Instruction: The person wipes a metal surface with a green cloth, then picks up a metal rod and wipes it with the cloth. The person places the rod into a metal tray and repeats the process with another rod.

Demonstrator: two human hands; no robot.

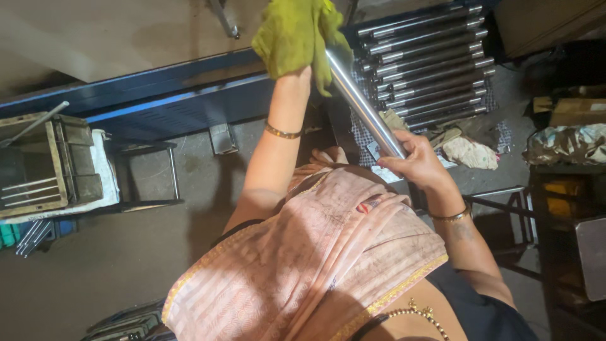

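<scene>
- Head view: the left hand [297, 44] is covered by a yellow-green cloth [291, 35], and it presses this cloth around the upper part of a shiny metal rod [363, 104]; the fingers are hidden under the cloth, but they seem closed on it.
- The right hand [416, 163] is closed around the lower end of the rod, with the fingers wrapped on it.
- The rod is held in the air, tilted, between both hands, above the floor [95, 265] and in front of the person's body.
- Behind the rod, a row of similar metal rods [429, 66] lies side by side on a dark mat, near the blue machine frame [158, 88].
- Some crumpled rags [467, 151] lie just beside this row.
- At the left edge of the floor stands a metal crate [44, 167] on a white cloth.
- Each wrist carries a thin golden bangle [282, 132].
</scene>
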